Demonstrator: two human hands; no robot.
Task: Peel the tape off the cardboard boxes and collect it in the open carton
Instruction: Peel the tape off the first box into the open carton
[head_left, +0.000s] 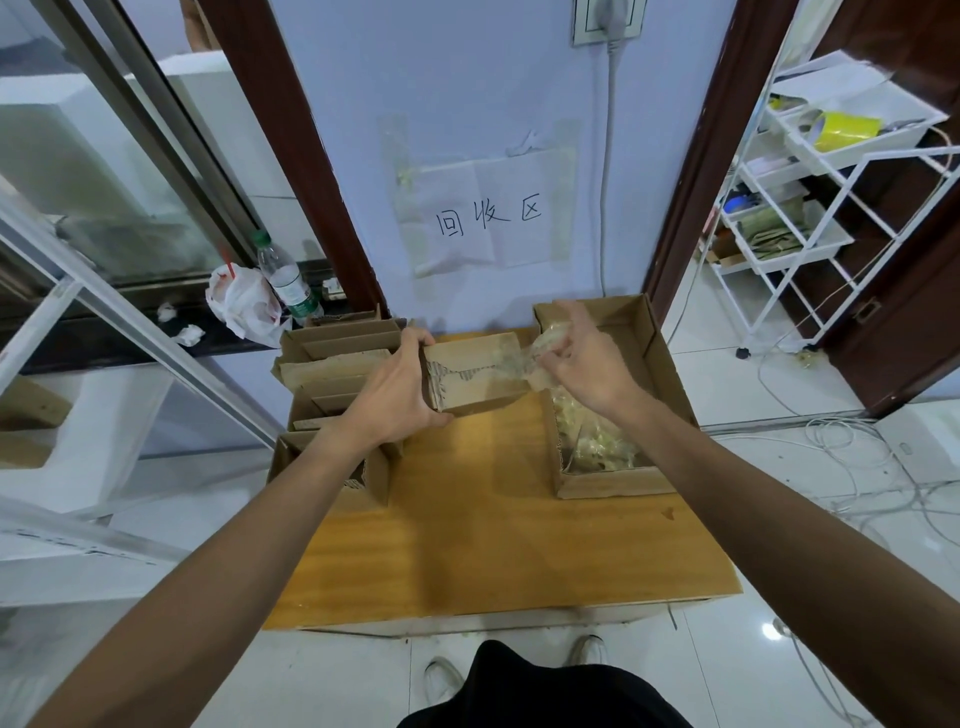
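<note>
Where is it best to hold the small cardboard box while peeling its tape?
Its left end, from the left, as the left hand does: the tape strip leaves the small cardboard box toward the right hand, so that end is free and opposes the pull.

Before you, a wooden table (493, 519) carries stacked cardboard boxes (332, 364) at its left and an open carton (613, 483) at its right.
</note>
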